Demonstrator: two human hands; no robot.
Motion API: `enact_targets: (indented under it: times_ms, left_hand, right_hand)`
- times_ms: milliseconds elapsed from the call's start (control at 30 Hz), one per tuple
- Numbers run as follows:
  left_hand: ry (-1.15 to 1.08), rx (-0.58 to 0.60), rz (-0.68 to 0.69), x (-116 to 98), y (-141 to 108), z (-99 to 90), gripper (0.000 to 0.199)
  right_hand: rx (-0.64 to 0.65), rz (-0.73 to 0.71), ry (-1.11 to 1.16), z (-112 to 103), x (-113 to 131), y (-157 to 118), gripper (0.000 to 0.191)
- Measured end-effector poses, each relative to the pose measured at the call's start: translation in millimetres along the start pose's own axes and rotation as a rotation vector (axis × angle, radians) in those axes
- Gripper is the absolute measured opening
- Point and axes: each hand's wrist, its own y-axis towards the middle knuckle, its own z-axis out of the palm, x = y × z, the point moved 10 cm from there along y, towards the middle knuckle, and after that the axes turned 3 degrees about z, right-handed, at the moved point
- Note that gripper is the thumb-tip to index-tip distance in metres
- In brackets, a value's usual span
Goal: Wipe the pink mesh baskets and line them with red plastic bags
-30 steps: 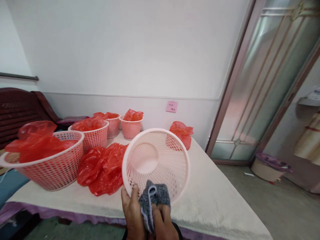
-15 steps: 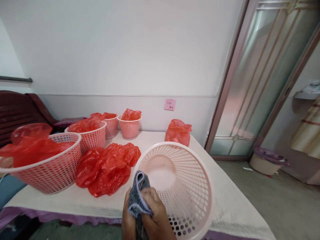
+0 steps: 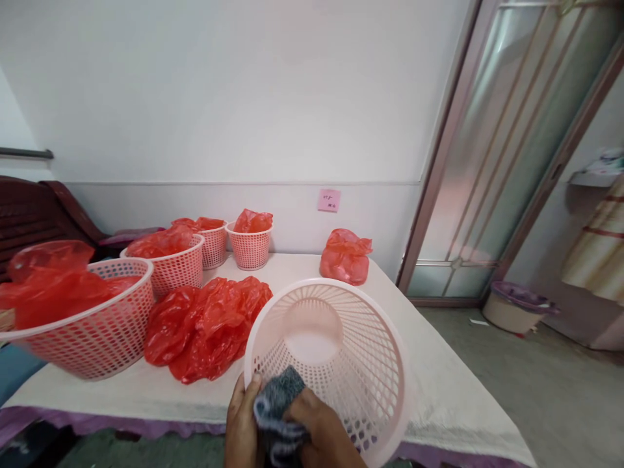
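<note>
Bracing the pale pink perforated plastic basket [image 3: 402,383] over the near edge of the white-covered table [image 3: 453,396], rim gripped in my left hand [image 3: 241,426], I should press the grey fabric cloth [image 3: 280,395] clenched in my right hand [image 3: 324,426] evenly, without snagging the holes.
</note>
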Motion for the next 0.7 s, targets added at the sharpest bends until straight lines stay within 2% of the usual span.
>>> enact_targets:
  times_ms: [67, 133, 233, 267, 367, 433, 533, 600, 700]
  left_hand:
    - [-0.039, 0.041, 0.012, -0.8, 1.0, 6.0, 0.045]
    - [0.029, 0.032, 0.057, -4.9, 1.8, 5.7, 0.042]
    - [0.126, 0.047, 0.105, -6.3, 1.8, 3.8, 0.038]
    - [0.157, 0.052, 0.131, -6.3, 1.2, 1.8, 0.036]
    - [0.269, 0.02, 0.235, -6.0, -3.8, -10.1, 0.028]
    - [0.28, 0.007, 0.262, -2.7, -8.5, -16.4, 0.027]
    - [0.214, 0.01, 0.206, 5.5, -12.6, -17.1, 0.03]
    - [0.167, 0.018, 0.137, 11.5, -13.8, -12.4, 0.037]
    - [0.118, 0.031, 0.039, 22.7, -17.1, -5.2, 0.052]
  right_hand:
    - [-0.013, 0.016, 0.133, -6.3, 5.2, -0.1, 0.032]
    - [0.042, 0.025, 0.169, -1.2, 11.8, 0.4, 0.036]
    - [0.097, 0.012, 0.116, 9.7, 15.9, 1.3, 0.057]
    - [0.093, 0.025, 0.081, 11.2, 12.7, 1.9, 0.059]
    - [0.034, 0.083, 0.02, 6.7, -5.4, 4.6, 0.046]
    - [-0.014, 0.146, 0.112, -1.7, -23.5, 6.5, 0.031]
    - [-0.162, 0.331, 0.461, -24.2, -63.1, 6.1, 0.022]
    - [-0.347, 0.438, 0.71, -45.5, -88.4, 2.9, 0.023]
    - [-0.615, 0.467, 0.927, -75.4, -107.0, 4.7, 0.029]
